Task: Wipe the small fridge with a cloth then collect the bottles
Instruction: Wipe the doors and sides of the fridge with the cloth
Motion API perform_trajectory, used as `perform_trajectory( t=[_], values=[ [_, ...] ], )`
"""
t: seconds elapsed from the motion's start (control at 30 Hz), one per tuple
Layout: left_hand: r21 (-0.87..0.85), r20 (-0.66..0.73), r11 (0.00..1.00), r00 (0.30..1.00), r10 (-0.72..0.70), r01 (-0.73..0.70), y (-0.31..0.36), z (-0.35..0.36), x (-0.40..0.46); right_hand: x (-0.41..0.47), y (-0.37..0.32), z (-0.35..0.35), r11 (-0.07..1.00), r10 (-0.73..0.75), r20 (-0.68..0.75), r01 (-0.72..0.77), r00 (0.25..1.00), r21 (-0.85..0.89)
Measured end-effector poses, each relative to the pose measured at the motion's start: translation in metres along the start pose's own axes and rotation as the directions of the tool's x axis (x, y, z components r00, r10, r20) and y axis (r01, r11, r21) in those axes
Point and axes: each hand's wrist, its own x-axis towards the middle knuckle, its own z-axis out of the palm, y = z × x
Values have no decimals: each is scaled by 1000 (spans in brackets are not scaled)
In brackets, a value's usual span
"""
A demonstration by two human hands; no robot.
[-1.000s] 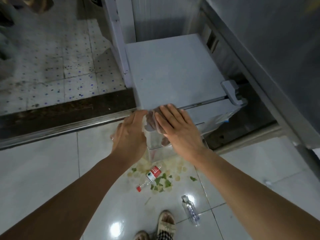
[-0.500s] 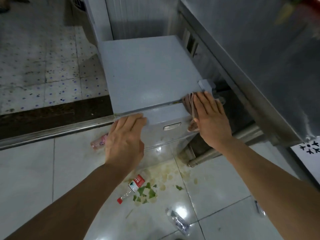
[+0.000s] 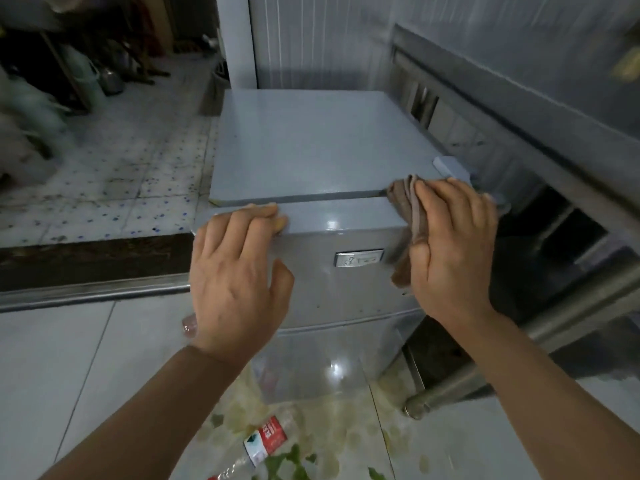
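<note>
The small grey box-shaped fridge (image 3: 311, 150) stands on the tiled floor, its front top edge under both hands. The right hand (image 3: 450, 251) presses a crumpled brown cloth (image 3: 403, 199) flat-fingered against the right front corner; the left hand (image 3: 235, 271) rests open on the left corner, holding nothing.

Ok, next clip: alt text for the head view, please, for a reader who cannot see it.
A right hand presses a brown cloth against the front right top edge of a small grey fridge, while the left hand rests flat on its front left edge. A red-labelled plastic bottle lies on the wet, littered floor tiles below.
</note>
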Motion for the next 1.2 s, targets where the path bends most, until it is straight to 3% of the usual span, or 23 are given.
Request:
perform_trajectory(
  t=[0.17,0.43,0.6,0.77,0.93,1.03,1.13,1.2],
  values=[
    [3,-151,999,988,39,-39,-2,13,-5,-11,4,17,999,-32,-176,29,984,-17],
    [75,-241,989,960,145,-130,-10,25,-13,-33,17,44,997,-70,-365,57,928,-48],
    [140,-260,982,952,160,-127,-7,30,-26,-70,34,71,998,41,-320,-54,947,-34],
    [250,-173,951,958,230,-183,6,48,-34,-36,47,56,996,92,-349,-79,933,50],
    [236,-275,961,938,210,-146,8,52,-24,-36,56,71,990,98,-421,-46,902,132],
    [232,-312,961,924,219,-149,6,56,-24,-85,62,113,976,150,-356,-79,922,205],
    [231,-327,961,918,222,-150,6,55,-22,-133,70,145,983,155,-269,-122,951,134],
    [232,-322,960,919,227,-156,7,53,-23,-140,72,151,992,122,-287,-106,950,70]
  ],
)
